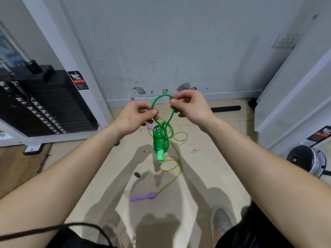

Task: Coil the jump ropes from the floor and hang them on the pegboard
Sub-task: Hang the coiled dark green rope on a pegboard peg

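A green jump rope (160, 138) hangs in the air in front of me, wound into a tight bundle around its light green handles, with a loop sticking up on top. My left hand (136, 116) pinches the loop's left side. My right hand (189, 106) pinches the top right of the loop. Below on the beige floor lies a second rope, a yellow-green cord (176, 158) in loose curls with a purple handle (143, 196) near my feet; its other purple handle (150, 126) peeks out under my left hand. No pegboard is in view.
A black weight stack (41, 104) in a white machine frame stands at the left. A grey wall (170, 51) is straight ahead. A black bar (225, 108) lies by the skirting. White cabinet and a round metal disc (306, 160) sit at the right. My shoe (221, 224) is below.
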